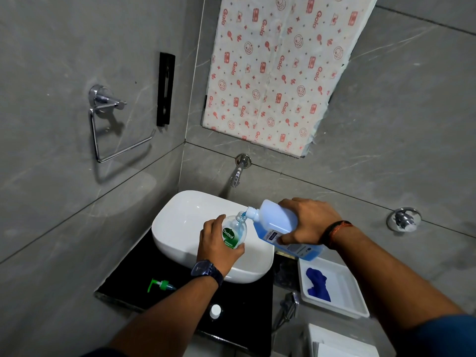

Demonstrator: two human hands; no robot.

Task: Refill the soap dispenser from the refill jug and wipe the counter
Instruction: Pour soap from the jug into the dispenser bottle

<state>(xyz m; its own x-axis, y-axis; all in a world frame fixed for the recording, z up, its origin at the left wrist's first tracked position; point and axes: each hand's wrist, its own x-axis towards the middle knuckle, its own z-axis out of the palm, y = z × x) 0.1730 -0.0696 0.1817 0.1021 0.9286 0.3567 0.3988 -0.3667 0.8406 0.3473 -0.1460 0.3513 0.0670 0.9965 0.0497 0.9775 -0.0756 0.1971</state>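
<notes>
The soap dispenser [233, 234], a clear rounded plastic bottle with a green-and-white label and some blue liquid inside, is held open-necked over the glossy white basin [180, 222], with the left hand [216, 247] wrapped around its side. The right hand [306, 222] grips the translucent, flat-sided refill jug [275, 222], tilted so that its white spout meets the bottle's mouth. On the polished black counter [128, 284] lie the green pump [161, 285] and a white cap [215, 311]; a crumpled blue cloth [318, 283] sits in a white tray [345, 292].

Your clear plastic soap dispenser [233, 234], translucent blue plastic refill jug [277, 220], glossy white basin [185, 220], polished black counter [123, 276], shiny chrome tap [238, 171]
</notes>
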